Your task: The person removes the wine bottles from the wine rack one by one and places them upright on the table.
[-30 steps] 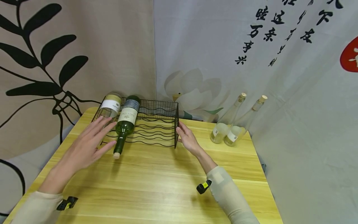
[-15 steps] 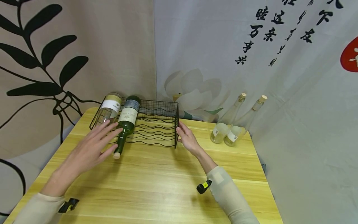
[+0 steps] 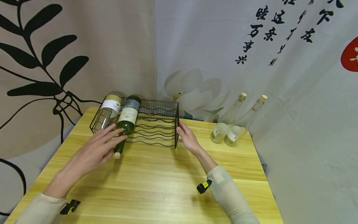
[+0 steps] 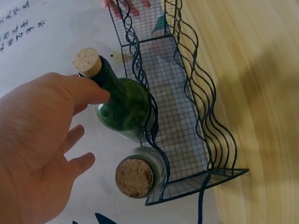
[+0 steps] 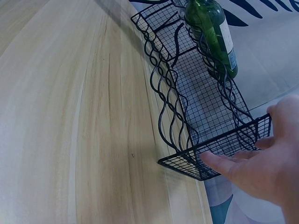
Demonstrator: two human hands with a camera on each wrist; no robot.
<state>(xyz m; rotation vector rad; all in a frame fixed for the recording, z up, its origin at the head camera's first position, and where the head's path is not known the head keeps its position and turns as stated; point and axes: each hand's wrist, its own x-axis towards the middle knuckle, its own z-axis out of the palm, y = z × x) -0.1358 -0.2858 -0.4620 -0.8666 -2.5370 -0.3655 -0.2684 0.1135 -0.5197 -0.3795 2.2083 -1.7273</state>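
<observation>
A black wire wine rack [image 3: 162, 105] stands at the back of the wooden table. In its leftmost places lie a clear corked bottle [image 3: 111, 105] and a green wine bottle [image 3: 129, 114], necks toward the person. My left hand [image 3: 92, 151] reaches over the green bottle's neck with fingers spread. In the left wrist view the thumb [image 4: 96, 93] overlaps that neck just below the cork [image 4: 87, 62], and the other fingers hang loose. At the rack's right end, my right hand [image 3: 191, 141] rests its fingertips on the mesh side panel [image 5: 224, 151].
Two clear corked bottles [image 3: 221, 126] [image 3: 236, 130] stand upright at the table's back right. Behind the table [image 3: 156, 186] hangs a printed curtain [image 3: 195, 46] with plant and writing motifs. A black camera [image 3: 70, 207] is strapped to each wrist.
My left hand has moved right and slightly down, from over the clear bottle to the green bottle's neck. The right hand, rack and bottles stay where they were.
</observation>
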